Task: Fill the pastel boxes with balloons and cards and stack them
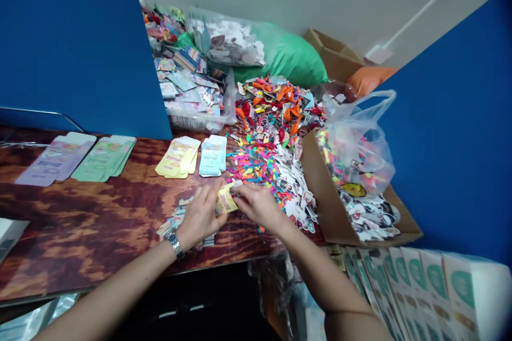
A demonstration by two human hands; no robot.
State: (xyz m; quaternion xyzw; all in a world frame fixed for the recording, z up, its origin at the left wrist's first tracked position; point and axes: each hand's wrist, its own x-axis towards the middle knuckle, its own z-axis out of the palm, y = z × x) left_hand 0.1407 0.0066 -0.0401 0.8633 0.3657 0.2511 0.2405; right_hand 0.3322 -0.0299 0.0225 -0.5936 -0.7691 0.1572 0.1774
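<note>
Between my two hands is a small yellow printed carton (226,200), held just above the wooden table. My left hand (202,210), with a metal watch on its wrist, closes on the carton's left side. The fingers of my right hand (256,203) pinch at its upper right end; whether they also hold something small is hidden. Under and beside my left hand lie small printed cards (176,219), partly covered by it. Just beyond my hands sits a pile of colourful balloons (252,164), and white die-cut stickers (295,184) spread to its right.
Flat cartons in purple (60,159), green (104,159), yellow (178,157) and blue (213,155) lie along the table. Behind stands a clear bin (228,109) of packets. A cardboard box (326,208) with a plastic bag (362,149) is at right, between blue partitions (76,37).
</note>
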